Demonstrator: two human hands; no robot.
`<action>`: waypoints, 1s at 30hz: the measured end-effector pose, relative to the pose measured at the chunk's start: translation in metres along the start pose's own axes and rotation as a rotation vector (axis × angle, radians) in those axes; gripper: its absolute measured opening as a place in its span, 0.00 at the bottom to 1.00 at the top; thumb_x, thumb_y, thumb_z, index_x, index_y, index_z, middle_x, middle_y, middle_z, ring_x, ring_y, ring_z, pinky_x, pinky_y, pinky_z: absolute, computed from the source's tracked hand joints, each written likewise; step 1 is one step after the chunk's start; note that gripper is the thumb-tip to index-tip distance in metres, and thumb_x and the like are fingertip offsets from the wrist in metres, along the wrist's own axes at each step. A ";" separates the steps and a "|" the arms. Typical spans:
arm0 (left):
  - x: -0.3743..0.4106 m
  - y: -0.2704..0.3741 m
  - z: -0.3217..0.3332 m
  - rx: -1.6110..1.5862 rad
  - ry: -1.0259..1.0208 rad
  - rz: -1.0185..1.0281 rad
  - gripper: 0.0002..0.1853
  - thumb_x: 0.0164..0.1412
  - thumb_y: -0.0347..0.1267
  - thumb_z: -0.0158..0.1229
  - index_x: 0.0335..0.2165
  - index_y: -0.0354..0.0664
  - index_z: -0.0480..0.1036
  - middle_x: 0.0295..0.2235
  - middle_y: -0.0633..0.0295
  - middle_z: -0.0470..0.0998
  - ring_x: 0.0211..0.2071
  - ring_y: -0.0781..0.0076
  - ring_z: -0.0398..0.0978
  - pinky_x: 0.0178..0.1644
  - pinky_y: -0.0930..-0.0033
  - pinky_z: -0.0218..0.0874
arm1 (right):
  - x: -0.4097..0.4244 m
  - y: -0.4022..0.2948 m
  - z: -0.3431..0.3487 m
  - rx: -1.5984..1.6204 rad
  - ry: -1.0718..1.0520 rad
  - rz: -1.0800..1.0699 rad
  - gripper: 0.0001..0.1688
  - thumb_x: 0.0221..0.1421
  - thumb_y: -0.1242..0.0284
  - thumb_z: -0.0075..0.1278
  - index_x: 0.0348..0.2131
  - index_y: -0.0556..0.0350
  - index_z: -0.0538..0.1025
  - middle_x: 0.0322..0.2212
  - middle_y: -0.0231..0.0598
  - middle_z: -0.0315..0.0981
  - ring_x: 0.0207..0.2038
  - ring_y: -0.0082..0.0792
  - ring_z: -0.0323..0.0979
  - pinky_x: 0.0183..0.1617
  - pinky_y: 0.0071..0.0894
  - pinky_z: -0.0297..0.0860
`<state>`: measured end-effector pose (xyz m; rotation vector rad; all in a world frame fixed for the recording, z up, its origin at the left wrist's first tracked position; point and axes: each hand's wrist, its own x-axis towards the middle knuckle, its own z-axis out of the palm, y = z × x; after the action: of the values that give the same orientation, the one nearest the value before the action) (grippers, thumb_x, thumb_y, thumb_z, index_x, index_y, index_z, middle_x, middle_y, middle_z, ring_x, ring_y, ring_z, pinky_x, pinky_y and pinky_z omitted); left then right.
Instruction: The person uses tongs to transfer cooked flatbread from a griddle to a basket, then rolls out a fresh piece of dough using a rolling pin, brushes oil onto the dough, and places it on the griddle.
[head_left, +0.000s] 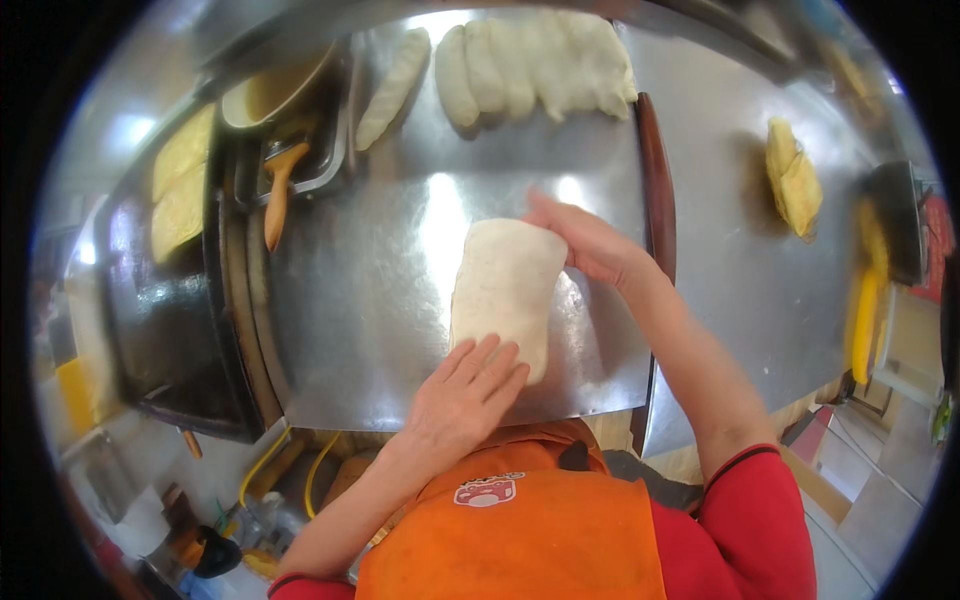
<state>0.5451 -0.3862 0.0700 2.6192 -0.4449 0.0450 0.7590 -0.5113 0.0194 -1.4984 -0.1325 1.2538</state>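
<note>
A flattened, roughly rectangular piece of dough (506, 289) lies on the steel worktop (360, 300) in front of me. My left hand (469, 394) rests palm down on its near end, fingers slightly spread. Along the far right edge of the dough is my right hand (589, 236), its fingers at the far corner; whether they pinch the edge cannot be told. Several pale dough rolls (517, 67) lie side by side at the back of the worktop, and a single long dough roll (394, 90) lies to their left.
At left are a griddle (172, 322) with flat dough pieces (180, 184), a brush (279, 187) with a wooden handle on a metal tray, and a bowl of liquid (277, 94). A dark wooden rolling pin (658, 180) lies right; beyond it is a folded yellowish flatbread (793, 178).
</note>
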 end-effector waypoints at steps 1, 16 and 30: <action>-0.008 -0.007 0.017 0.050 -0.043 -0.036 0.23 0.43 0.26 0.58 0.43 0.42 0.71 0.50 0.54 0.68 0.52 0.56 0.65 0.53 0.58 0.59 | 0.008 0.007 0.000 -0.232 -0.021 -0.088 0.28 0.57 0.53 0.45 0.34 0.62 0.77 0.30 0.30 0.75 0.30 0.25 0.71 0.37 0.26 0.67; -0.039 -0.005 0.061 0.078 -0.229 -0.052 0.35 0.48 0.45 0.59 0.54 0.47 0.62 0.59 0.60 0.54 0.60 0.54 0.49 0.60 0.42 0.42 | 0.015 -0.007 0.021 -0.665 0.240 -0.583 0.16 0.48 0.62 0.55 0.26 0.58 0.77 0.18 0.43 0.72 0.20 0.36 0.68 0.26 0.29 0.65; -0.010 -0.033 0.030 -0.099 0.031 -0.270 0.33 0.47 0.35 0.61 0.53 0.45 0.63 0.53 0.57 0.65 0.55 0.57 0.60 0.58 0.51 0.46 | 0.052 -0.024 0.000 -0.686 0.257 -0.440 0.16 0.48 0.61 0.54 0.26 0.57 0.77 0.19 0.42 0.72 0.21 0.34 0.68 0.28 0.30 0.65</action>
<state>0.5446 -0.3694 0.0271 2.5528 -0.0785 -0.0249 0.7937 -0.4672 0.0061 -2.0530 -0.7384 0.6701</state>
